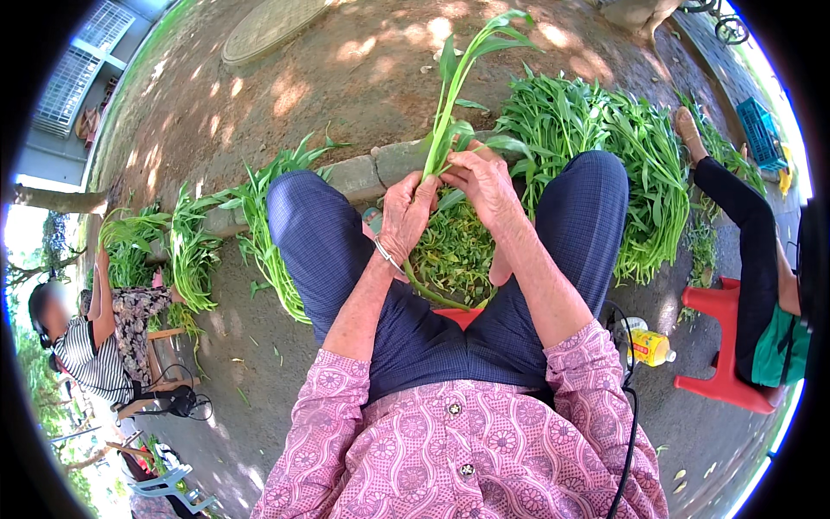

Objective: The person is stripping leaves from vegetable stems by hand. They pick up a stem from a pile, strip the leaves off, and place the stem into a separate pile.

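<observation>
Near the centre of the frame, just above the middle, both hands meet on a long green stalk that rises toward the top edge, its leaves spreading at the upper end. The left hand has its fingers closed around the lower part of the stalk, with a thin metal bracelet at the wrist. The right hand sits just beside it, touching it, fingers curled shut and pinching the stalk and a leaf at the same height. The stalk's thick pale end curves down below the left hand, between the knees.

Under the hands, between the two legs in dark blue trousers, lies a heap of loose leaves on the ground. A pink patterned shirt fills the lower middle of the frame.

To the upper right, a big pile of greens lies spread beyond the right knee. More bundles of greens lie at the left along a stone kerb. A yellow bottle lies at the lower right, near a red plastic stool on which another person in dark trousers sits. At the far left another person in a striped top sits holding up greens.
</observation>
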Demonstrator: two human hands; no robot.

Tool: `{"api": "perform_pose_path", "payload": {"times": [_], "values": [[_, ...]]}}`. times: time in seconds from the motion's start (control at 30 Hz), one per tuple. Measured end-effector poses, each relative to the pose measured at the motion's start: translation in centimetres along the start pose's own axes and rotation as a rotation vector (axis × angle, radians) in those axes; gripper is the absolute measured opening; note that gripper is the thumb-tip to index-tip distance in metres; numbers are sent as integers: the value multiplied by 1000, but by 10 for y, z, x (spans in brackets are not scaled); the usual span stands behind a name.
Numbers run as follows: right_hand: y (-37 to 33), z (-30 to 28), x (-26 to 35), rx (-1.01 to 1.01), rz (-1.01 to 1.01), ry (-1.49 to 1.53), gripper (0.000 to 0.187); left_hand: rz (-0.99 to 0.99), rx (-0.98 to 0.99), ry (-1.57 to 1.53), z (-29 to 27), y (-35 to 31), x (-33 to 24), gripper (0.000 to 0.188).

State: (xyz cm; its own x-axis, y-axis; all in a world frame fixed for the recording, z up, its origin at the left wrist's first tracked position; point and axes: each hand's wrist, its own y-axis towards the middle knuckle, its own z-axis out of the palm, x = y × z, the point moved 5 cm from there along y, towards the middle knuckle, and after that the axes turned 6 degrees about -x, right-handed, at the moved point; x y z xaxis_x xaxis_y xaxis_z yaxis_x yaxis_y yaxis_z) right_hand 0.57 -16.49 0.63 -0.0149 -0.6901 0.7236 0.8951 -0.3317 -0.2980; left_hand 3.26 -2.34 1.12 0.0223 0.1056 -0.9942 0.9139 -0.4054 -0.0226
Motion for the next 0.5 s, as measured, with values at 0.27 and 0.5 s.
{"api": "perform_pose_path", "payload": {"times": [0.27,0.5], "values": [[-3,7,6,40,-34,-50,18,-2,-20,23,-1,-2,-5,32],[6,-4,-9,-14,0,61,24,-24,-68,-33,-4,0,-1,31]]}}
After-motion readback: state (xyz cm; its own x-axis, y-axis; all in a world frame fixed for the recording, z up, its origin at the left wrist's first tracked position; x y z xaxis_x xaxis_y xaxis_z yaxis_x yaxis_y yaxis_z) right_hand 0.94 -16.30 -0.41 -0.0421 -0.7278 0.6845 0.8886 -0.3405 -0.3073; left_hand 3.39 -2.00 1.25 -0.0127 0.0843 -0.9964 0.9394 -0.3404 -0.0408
